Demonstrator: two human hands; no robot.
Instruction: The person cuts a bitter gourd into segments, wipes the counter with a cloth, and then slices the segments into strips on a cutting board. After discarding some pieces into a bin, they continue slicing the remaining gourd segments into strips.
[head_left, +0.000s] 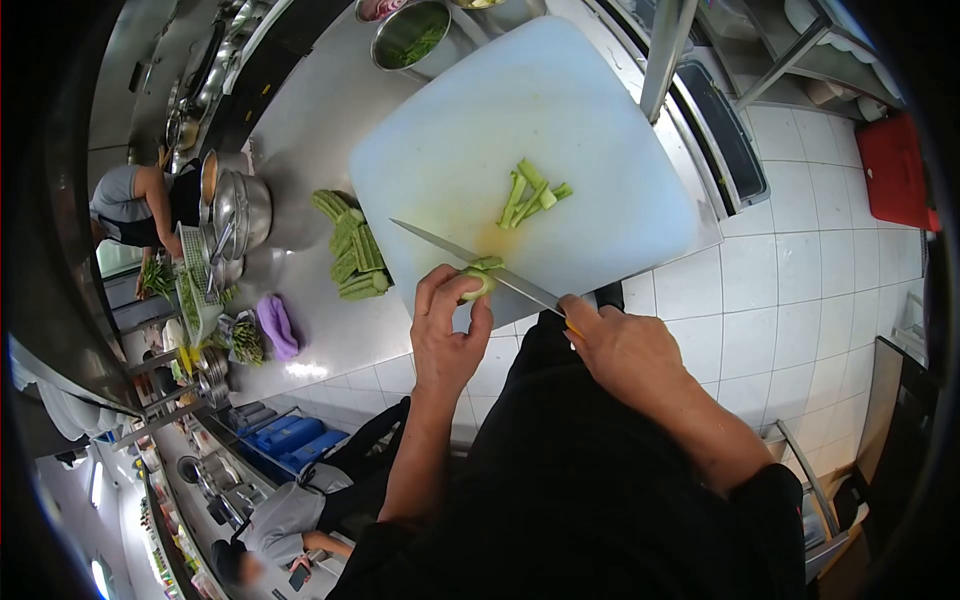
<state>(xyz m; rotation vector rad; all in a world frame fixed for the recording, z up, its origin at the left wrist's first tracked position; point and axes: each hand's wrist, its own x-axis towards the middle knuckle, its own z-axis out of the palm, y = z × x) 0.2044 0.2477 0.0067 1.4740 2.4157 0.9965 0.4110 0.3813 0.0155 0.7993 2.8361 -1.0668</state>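
Though aslant, knife [515, 285] with tip mostly leftward

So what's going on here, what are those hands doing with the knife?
The left hand is holding a piece of green vegetable at the edge of the white cutting board. The right hand grips a knife, with its blade right at that piece. A few green sticks lie farther up the board, and more green pieces are piled beside it on the metal table.
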